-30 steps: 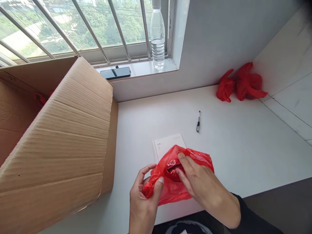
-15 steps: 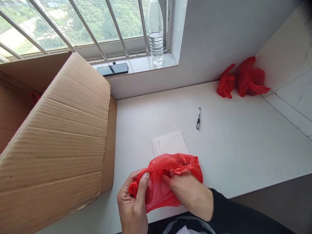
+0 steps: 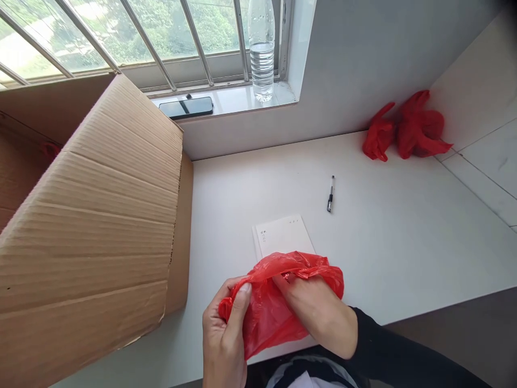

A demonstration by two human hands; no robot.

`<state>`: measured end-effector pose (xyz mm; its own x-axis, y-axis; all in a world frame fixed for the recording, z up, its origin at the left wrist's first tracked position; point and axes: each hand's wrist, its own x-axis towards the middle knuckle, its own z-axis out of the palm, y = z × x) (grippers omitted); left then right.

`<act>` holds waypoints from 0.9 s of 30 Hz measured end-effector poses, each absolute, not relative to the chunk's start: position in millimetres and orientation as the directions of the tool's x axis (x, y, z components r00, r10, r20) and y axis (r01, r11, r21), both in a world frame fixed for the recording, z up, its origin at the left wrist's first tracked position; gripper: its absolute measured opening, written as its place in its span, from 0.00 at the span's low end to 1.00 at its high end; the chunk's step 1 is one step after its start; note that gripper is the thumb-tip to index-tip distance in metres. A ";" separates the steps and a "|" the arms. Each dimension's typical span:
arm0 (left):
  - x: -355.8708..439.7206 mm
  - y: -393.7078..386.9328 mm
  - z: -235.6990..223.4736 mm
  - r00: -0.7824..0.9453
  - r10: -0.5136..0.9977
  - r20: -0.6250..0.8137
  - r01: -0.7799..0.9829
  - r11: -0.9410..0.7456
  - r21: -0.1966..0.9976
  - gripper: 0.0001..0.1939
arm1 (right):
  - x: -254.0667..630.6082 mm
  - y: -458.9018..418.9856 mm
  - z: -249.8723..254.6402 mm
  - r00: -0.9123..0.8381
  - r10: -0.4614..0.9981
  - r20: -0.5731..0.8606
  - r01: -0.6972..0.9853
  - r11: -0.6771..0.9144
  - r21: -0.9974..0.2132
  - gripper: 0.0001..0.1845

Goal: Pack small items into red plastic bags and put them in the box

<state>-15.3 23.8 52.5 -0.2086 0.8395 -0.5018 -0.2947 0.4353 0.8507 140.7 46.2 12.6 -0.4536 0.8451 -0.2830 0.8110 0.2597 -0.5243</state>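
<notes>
Both my hands hold a crumpled red plastic bag (image 3: 269,312) low over the near edge of the white table (image 3: 404,237). My left hand (image 3: 224,337) pinches the bag's left end, thumb on top. My right hand (image 3: 319,312) reaches into or under the bag's upper fold; its fingertips are hidden by the plastic. A white notepad (image 3: 283,237) lies on the table just beyond the bag, partly covered by it.
A large open cardboard box (image 3: 100,215) fills the left side. A black pen (image 3: 330,195) lies past the notepad. Two more red bags (image 3: 407,132) sit in the far right corner. A phone (image 3: 186,106) and a water bottle (image 3: 262,54) rest on the windowsill.
The bag has been gathered and pulled nearer to me. My right hand moved from on top of the bag to inside its fold. The left hand kept its pinch.
</notes>
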 end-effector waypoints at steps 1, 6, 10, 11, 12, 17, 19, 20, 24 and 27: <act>-14.5 23.7 52.2 -0.197 0.844 -0.498 -0.279 0.439 0.854 0.15 | 141.6 47.7 15.9 -0.446 0.848 -0.286 0.814 0.251 -0.523 0.22; -15.4 22.5 45.4 -0.156 0.868 -0.471 -0.231 0.431 0.872 0.15 | 145.0 51.0 28.9 -0.410 0.867 -0.282 0.827 0.222 -0.517 0.18; -19.9 20.7 40.2 -0.110 0.872 -0.476 -0.248 0.440 0.863 0.14 | 150.7 45.8 24.9 -0.444 0.837 -0.320 0.825 0.243 -0.510 0.17; -20.5 20.6 39.7 -0.100 0.872 -0.479 -0.262 0.441 0.858 0.14 | 152.4 43.6 22.0 -0.464 0.829 -0.313 0.815 0.261 -0.518 0.18; -20.7 21.1 39.4 -0.088 0.871 -0.484 -0.287 0.443 0.849 0.13 | 154.1 41.3 18.8 -0.483 0.825 -0.294 0.800 0.280 -0.531 0.19; -24.6 34.3 28.6 0.020 0.807 -0.590 -0.633 0.468 0.617 0.07 | 162.0 30.1 3.1 -0.539 0.838 -0.086 0.678 0.371 -0.635 0.20; -29.4 42.6 15.0 0.140 0.786 -0.602 -0.758 0.476 0.446 0.06 | 165.1 24.8 -3.2 -0.547 0.837 -0.008 0.653 0.421 -0.630 0.20; -32.1 46.3 6.5 0.210 0.790 -0.576 -0.788 0.485 0.378 0.06 | 166.8 21.9 -6.6 -0.546 0.838 0.009 0.654 0.433 -0.621 0.20; -40.0 55.2 -26.2 0.426 0.817 -0.388 -0.765 0.555 0.328 0.16 | 173.1 11.6 -19.3 -0.587 0.791 0.173 0.609 0.573 -0.548 0.25; -41.0 56.5 -36.6 0.574 0.769 -0.279 -0.663 0.637 0.393 0.21 | 175.3 7.9 -25.3 -0.622 0.733 0.276 0.583 0.669 -0.462 0.31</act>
<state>-41.0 56.5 -36.6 0.5744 0.7695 -0.2793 -0.6626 0.6373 0.3933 175.3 7.9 -25.3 -0.6224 0.7326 0.2757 0.5825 0.6688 -0.4620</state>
